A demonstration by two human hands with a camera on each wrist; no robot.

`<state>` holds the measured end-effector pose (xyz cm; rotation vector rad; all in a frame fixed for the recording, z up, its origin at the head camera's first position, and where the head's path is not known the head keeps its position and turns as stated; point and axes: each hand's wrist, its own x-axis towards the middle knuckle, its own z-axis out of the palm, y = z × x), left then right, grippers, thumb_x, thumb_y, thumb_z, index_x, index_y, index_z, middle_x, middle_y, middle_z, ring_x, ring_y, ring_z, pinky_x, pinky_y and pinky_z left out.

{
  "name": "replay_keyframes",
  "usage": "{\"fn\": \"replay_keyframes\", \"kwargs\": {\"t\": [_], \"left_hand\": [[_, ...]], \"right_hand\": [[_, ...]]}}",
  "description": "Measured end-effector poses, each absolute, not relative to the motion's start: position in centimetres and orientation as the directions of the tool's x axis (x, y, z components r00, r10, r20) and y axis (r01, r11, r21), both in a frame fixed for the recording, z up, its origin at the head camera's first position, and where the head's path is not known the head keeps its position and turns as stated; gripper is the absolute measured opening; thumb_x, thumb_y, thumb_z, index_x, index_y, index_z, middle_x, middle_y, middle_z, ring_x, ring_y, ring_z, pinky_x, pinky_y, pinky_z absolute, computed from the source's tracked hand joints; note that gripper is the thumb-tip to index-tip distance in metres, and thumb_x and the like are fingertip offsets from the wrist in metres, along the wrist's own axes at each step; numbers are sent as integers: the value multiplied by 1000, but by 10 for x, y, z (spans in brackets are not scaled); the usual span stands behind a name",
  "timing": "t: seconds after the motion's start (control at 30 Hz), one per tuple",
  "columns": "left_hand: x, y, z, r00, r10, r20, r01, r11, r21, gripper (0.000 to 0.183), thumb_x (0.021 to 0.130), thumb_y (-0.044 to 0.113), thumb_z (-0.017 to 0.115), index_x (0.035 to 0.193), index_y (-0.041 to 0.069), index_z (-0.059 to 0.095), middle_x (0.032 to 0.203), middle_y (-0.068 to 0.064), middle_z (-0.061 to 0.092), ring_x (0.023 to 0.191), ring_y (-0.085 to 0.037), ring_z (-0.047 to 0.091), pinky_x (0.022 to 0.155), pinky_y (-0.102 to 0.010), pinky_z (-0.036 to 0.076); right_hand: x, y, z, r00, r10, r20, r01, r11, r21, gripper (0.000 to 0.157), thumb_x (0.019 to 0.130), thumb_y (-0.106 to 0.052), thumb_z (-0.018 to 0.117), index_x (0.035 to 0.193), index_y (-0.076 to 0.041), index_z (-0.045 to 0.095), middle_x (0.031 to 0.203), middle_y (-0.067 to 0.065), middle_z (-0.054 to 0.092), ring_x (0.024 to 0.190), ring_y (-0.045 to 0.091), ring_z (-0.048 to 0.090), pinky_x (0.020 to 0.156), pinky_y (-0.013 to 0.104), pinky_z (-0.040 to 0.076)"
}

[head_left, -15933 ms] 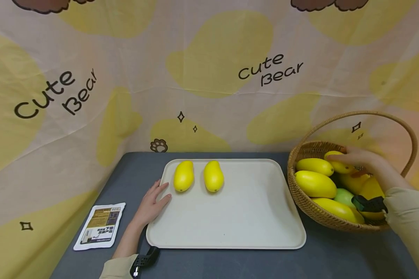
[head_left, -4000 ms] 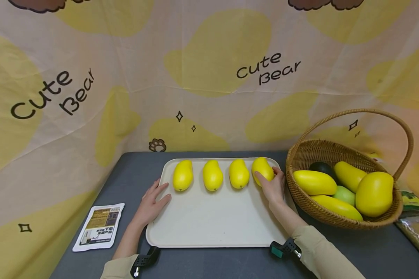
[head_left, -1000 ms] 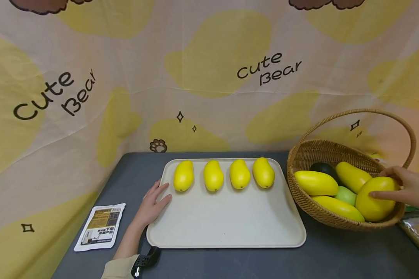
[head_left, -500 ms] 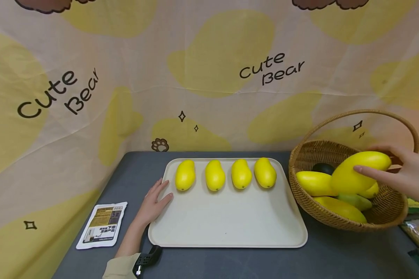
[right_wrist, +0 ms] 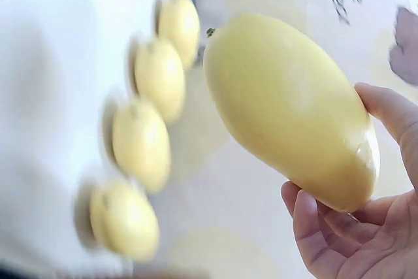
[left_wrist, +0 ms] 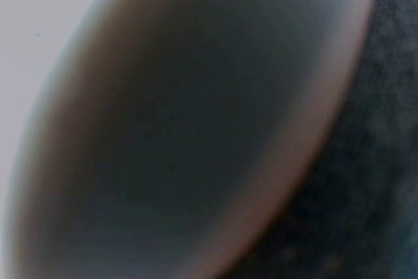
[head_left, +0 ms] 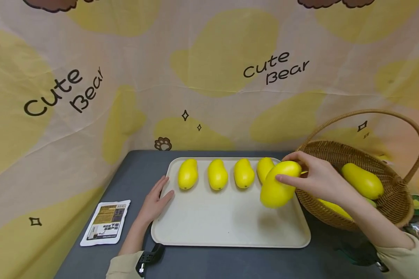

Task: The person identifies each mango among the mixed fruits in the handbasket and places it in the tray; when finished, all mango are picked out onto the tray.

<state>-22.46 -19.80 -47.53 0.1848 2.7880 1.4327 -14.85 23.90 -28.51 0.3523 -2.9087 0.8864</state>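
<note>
A yellow mango (head_left: 276,194) is in my right hand (head_left: 319,180), held above the right part of the white tray (head_left: 209,224). In the right wrist view, thumb and fingers grip one end of this mango (right_wrist: 287,102), its stem end pointing away. Along the tray's far side several mangoes (head_left: 218,175) lie in a row; the held one partly covers the rightmost mango (head_left: 264,167). My left hand (head_left: 154,203) rests on the tray's left rim, fingers extended. A blurred dark shape fills most of the left wrist view.
Right of the tray stands a wicker basket (head_left: 321,215) with a tall handle. A yellow elongated fruit (head_left: 362,181) and other fruit lie inside, partly hidden by my right arm. A white printed pouch (head_left: 106,223) lies left on the grey table (head_left: 209,261).
Since sixteen seconds ago, the tray's row has grown from two mangoes. Within the last second, my right hand lifted a large mango from the basket and carried it left over the tray.
</note>
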Motion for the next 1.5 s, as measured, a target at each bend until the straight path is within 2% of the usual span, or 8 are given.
{"fn": "replay_keyframes", "kwargs": {"t": [0.17,0.37,0.6,0.73,0.93,1.13,1.33,1.5], "left_hand": [[-224,-198,-475,-993,104,60,109,570,815,60,100,29,56,152,11,33,161,-9,20,147,-33,16,114,-58,17],[-222,-198,-475,-993,92,71,111,562,820,56,99,27,57,150,11,38,160,-9,24,146,-32,20,115,-54,19],[-219,-198,-477,-994,26,106,104,529,842,52,99,24,58,147,9,44,156,-10,32,145,-31,24,115,-51,21],[-219,-197,-479,-990,-2,139,117,526,842,48,98,21,60,143,8,49,153,-12,37,143,-31,28,114,-50,23],[-220,-196,-477,-982,-35,185,142,512,847,42,98,16,59,139,8,54,148,-14,44,139,-31,35,114,-49,25],[-222,-196,-475,-977,-34,209,162,518,840,39,97,13,60,135,8,58,145,-14,48,137,-30,39,114,-47,27],[-223,-195,-476,-978,-25,205,161,530,833,38,97,14,60,134,7,59,145,-14,47,137,-31,39,114,-49,26],[-222,-196,-478,-982,-31,188,144,530,836,38,97,15,60,134,9,58,146,-12,46,137,-31,38,114,-50,26]], "right_hand": [[-166,198,-313,-952,-273,136,-298,735,-609,53,81,-49,75,117,-11,62,106,3,63,88,20,60,74,34,53],[-181,157,-345,-933,-345,105,-324,673,-665,49,81,-45,76,114,-12,64,104,0,62,88,19,58,74,32,50],[-191,110,-372,-935,-354,30,-269,652,-709,50,78,-52,76,115,-21,66,105,-7,63,88,18,56,74,31,48],[-195,89,-385,-929,-371,-8,-243,626,-741,55,76,-53,77,115,-18,62,102,-6,63,85,17,55,71,31,48],[-203,65,-399,-907,-420,-2,-266,578,-771,48,76,-53,78,106,-19,61,92,-7,62,80,16,55,67,31,47],[-210,45,-411,-904,-427,-1,-274,583,-765,42,76,-54,77,99,-22,63,95,-8,63,84,14,56,71,30,47],[-216,35,-424,-904,-424,-52,-232,591,-773,39,76,-57,75,97,-25,65,89,-9,63,76,16,55,63,30,45],[-216,25,-426,-904,-422,-65,-217,585,-782,41,77,-55,74,99,-22,67,92,-8,64,79,15,56,66,31,46]]}}
